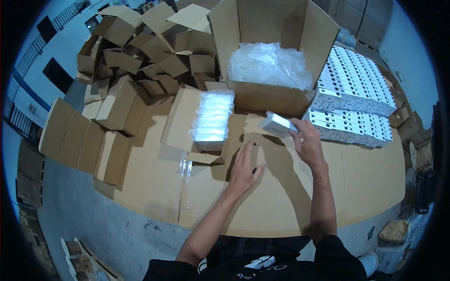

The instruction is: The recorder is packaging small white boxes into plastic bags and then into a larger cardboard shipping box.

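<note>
My right hand point(307, 141) grips one end of a small white box point(278, 125), tilted above the cardboard-covered table. A piece of clear plastic wrap shows at the box's far left end. My left hand point(244, 167) is held over the table with fingers apart and holds nothing. Just left of it sits an open brown carton point(206, 158) containing a row of bubble-wrapped white boxes point(213, 117). Behind both hands stands a large open cardboard box point(267, 96), with clear bubble-wrap bags point(269, 64) heaped inside.
Stacked rows of small white boxes point(356, 84) fill the table's right side. Open empty cartons point(154, 51) pile up at the back left. Closed-looking brown cartons point(84, 140) line the left edge. Cardboard sheeting point(262, 210) covers the tabletop, with concrete floor point(140, 239) beyond its front edge.
</note>
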Motion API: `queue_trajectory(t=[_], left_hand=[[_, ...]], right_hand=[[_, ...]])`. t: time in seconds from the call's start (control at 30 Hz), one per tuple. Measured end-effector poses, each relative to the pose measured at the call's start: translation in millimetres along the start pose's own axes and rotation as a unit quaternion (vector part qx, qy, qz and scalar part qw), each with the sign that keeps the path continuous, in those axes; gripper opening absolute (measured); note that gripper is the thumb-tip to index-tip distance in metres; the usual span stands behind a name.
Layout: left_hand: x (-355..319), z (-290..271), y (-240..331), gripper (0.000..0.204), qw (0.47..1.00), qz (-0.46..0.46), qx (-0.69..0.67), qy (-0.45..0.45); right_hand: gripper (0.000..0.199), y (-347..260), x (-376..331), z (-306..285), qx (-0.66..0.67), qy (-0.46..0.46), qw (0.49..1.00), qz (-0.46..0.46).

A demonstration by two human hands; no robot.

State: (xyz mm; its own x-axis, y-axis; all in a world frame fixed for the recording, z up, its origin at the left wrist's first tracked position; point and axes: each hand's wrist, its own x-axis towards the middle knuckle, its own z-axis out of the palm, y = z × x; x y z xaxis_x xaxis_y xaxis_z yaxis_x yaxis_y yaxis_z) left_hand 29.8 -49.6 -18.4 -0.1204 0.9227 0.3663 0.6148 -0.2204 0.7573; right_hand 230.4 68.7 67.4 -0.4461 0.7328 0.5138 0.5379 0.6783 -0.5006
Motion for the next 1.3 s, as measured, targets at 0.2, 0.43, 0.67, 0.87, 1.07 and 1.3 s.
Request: queue_trajectory(t=[0.2,0.43,0.67,0.87,1.07,1.3], left_hand=[[-65,-40,37,0.06,0.978,0.022,0.167,-0.127],[-123,-75,55,0.043,0.977,-0.021,0.195,-0.079],[-125,-73,45,0.029,0.987,-0.017,0.161,-0.012],[-123,-72,44,0.027,0.989,-0.018,0.149,-0.01],[-120,-74,46,0.023,0.989,-0.024,0.143,-0.015],[-120,-71,45,0.023,0.989,-0.021,0.149,-0.007]], right_hand=[[0.027,-37,11,28,0.158,0.09,0.982,0.05],[0.029,-92,12,93,0.432,0.058,0.893,0.113],[0.032,-114,24,83,0.203,-0.041,0.975,-0.084],[0.037,-134,34,81,0.073,-0.102,0.981,-0.148],[0.031,-145,42,78,0.025,-0.162,0.974,-0.159],[0.033,-136,34,98,-0.013,-0.196,0.97,-0.14]])
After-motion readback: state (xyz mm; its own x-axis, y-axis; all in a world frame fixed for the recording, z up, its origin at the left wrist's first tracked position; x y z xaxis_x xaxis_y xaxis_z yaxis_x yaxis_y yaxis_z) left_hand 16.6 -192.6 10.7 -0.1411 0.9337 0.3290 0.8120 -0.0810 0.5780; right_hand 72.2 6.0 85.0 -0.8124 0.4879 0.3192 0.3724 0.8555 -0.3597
